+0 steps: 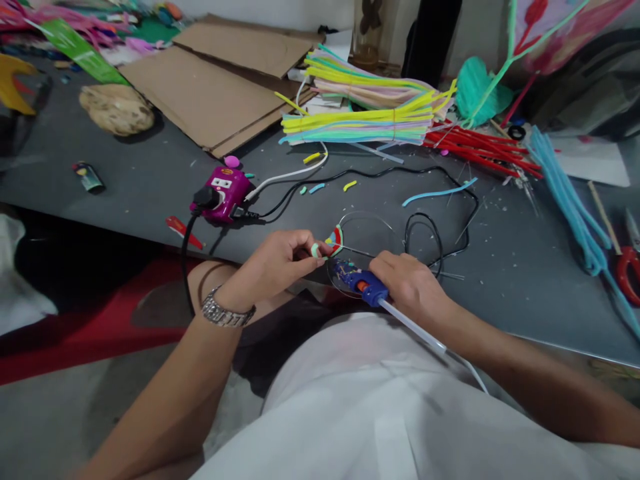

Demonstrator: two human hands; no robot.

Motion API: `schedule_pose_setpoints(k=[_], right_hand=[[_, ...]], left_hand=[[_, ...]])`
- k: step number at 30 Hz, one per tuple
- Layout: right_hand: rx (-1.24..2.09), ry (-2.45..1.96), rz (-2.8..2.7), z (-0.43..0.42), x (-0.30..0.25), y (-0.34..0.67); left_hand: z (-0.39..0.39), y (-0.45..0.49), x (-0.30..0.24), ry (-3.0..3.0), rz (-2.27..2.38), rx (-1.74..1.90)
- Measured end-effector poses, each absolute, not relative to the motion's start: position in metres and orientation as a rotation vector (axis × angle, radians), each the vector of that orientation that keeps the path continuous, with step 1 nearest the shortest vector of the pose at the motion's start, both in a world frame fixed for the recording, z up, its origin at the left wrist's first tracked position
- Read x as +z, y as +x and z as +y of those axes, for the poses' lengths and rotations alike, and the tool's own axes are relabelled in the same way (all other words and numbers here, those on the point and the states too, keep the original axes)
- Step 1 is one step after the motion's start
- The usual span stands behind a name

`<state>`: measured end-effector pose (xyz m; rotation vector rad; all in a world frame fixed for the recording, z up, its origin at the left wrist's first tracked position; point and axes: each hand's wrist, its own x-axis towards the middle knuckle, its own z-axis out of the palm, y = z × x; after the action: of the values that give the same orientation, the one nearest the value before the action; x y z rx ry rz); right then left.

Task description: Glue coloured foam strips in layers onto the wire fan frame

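Note:
My left hand [295, 257], with a metal watch at its wrist, pinches a small curved piece [338, 240] of red, yellow, blue and pale green fuzzy strips. A pale green strip end [315, 250] shows at its fingertips. My right hand [407, 277] is wrapped round a blue glue gun [367, 287], whose nozzle points left, close to the curved piece. A long translucent glue stick [413, 325] sticks out of the gun's back. Around the curved piece runs a thin wire ring [367, 213]; whether it is attached to it I cannot tell.
A purple power block [225, 193] with a black cable [345, 175] lies behind my hands. Bundled pipe cleaners [360, 127], red ones [485, 150] and blue ones [570, 193] lie further back and right. Cardboard [215, 100], a stone [117, 109], a lighter [89, 178] and red-handled scissors [629, 267] are around.

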<state>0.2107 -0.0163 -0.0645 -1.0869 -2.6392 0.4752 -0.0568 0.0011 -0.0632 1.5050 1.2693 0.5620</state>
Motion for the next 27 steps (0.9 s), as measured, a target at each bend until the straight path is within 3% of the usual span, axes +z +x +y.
schedule_pose_setpoints(k=[27], right_hand=[[0.411,-1.038,-2.692,-0.0139,-0.0682,0.2113]], left_hand=[[0.0048,-0.061,-0.061,1.636,1.204,0.546]])
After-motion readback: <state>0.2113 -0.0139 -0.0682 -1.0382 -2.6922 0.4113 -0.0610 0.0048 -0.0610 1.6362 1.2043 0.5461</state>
